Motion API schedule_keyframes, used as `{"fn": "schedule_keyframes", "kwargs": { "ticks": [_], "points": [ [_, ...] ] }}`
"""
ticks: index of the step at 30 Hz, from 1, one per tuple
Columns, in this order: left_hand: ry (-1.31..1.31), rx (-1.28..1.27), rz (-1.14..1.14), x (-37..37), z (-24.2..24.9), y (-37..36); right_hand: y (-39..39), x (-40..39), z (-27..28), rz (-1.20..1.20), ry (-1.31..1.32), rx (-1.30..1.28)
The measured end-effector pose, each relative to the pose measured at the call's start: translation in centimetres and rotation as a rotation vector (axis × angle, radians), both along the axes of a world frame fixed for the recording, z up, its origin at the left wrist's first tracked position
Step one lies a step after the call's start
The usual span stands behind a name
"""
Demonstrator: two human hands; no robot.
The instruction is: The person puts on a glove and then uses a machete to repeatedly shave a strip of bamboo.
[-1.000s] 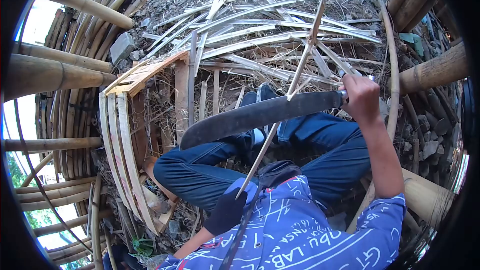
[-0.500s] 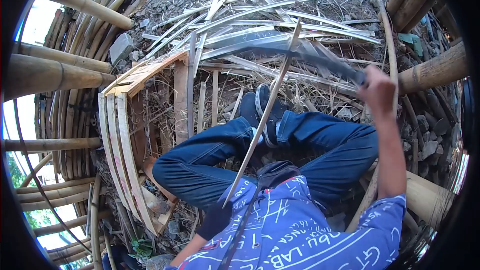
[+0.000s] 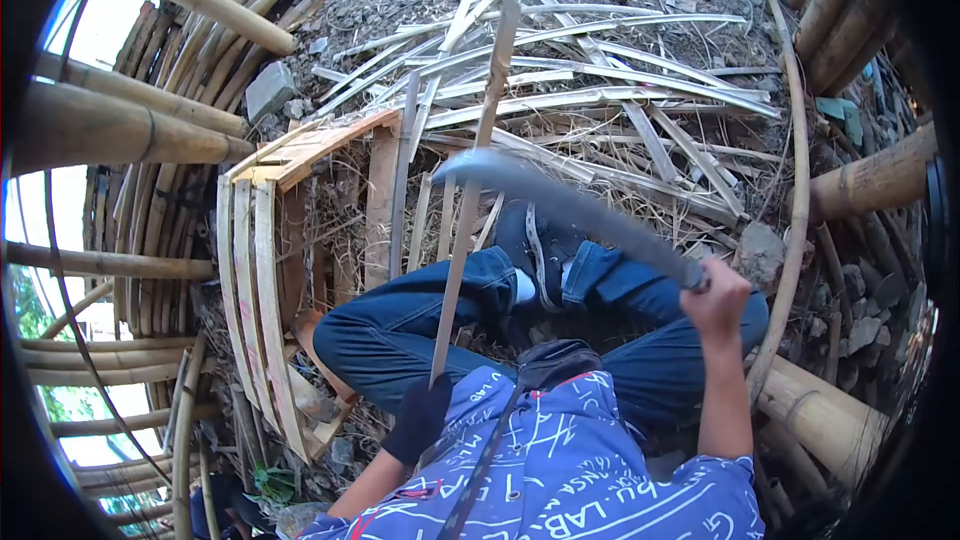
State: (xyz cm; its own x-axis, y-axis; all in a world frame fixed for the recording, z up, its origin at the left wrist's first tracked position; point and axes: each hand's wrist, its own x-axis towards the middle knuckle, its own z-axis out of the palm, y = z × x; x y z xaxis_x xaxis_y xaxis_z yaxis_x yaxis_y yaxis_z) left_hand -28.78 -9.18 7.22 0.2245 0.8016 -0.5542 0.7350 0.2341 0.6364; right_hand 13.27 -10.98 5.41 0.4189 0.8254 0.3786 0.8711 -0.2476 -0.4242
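In a black glove, my left hand (image 3: 420, 420) is closed around the lower end of a long, narrow bamboo strip (image 3: 461, 255). The strip stands out from my lap, leaning slightly right at its far end, where its surface looks rough. My right hand (image 3: 718, 302) grips the dark handle of a machete (image 3: 590, 222) above my right knee. Its blade, blurred by motion, points left and overlaps the strip around mid-length in this view. Beyond the blade lies a pile of pale split bamboo strips (image 3: 600, 95) on the ground.
A slatted wooden crate (image 3: 265, 310) lies at my left knee. Thick bamboo poles (image 3: 150, 130) jut in from the left, with another pole (image 3: 820, 420) by my right elbow. Stones (image 3: 760, 255) and a concrete block (image 3: 270, 90) rest on the ground.
My right hand and the machete have come lower and closer to my body, the blade sweeping across the strip. The bamboo strip has swung left to a steeper angle in my left hand.
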Motion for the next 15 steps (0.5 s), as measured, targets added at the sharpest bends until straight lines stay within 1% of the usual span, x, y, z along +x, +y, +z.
{"fn": "schedule_keyframes", "kwargs": {
  "ticks": [1, 2, 4, 5, 7, 9, 11, 13, 14, 15],
  "points": [
    [-0.047, 0.035, -0.033, 0.0, -0.2, 0.1, 0.0, -1.1, -0.1, 0.08, 0.025, 0.019],
    [-0.025, -0.133, 0.18, 0.8, 0.3, 0.5, 0.2, -2.2, -0.1, 0.159, 0.045, 0.041],
    [-0.004, -0.143, 0.154, 1.9, 0.5, 0.9, 0.9, -4.4, 0.0, 0.28, 0.14, 0.037],
    [0.013, -0.155, 0.143, 2.5, 0.5, 1.0, 1.5, -5.4, 0.0, 0.267, 0.139, 0.041],
    [-0.019, -0.109, 0.089, 3.9, 1.3, 1.0, 2.9, -6.6, 0.1, 0.332, 0.13, 0.009],
    [-0.016, -0.064, 0.024, 4.7, 1.5, 1.2, 4.1, -6.7, 0.6, 0.315, 0.149, 0.025],
    [-0.026, -0.045, -0.027, 3.9, 0.8, 0.8, 5.4, -6.2, 0.9, 0.301, 0.169, 0.044],
    [-0.055, 0.17, -0.37, 3.4, 0.7, 0.4, 6.3, -4.9, 1.0, 0.253, 0.142, 0.069],
    [-0.033, 0.174, -0.463, 3.7, 1.5, 0.5, 6.6, -4.1, 1.0, 0.228, 0.095, 0.047],
    [-0.035, 0.175, -0.464, 3.5, 1.1, 0.4, 7.0, -3.3, 1.0, 0.228, 0.093, 0.048]
  ]
}}
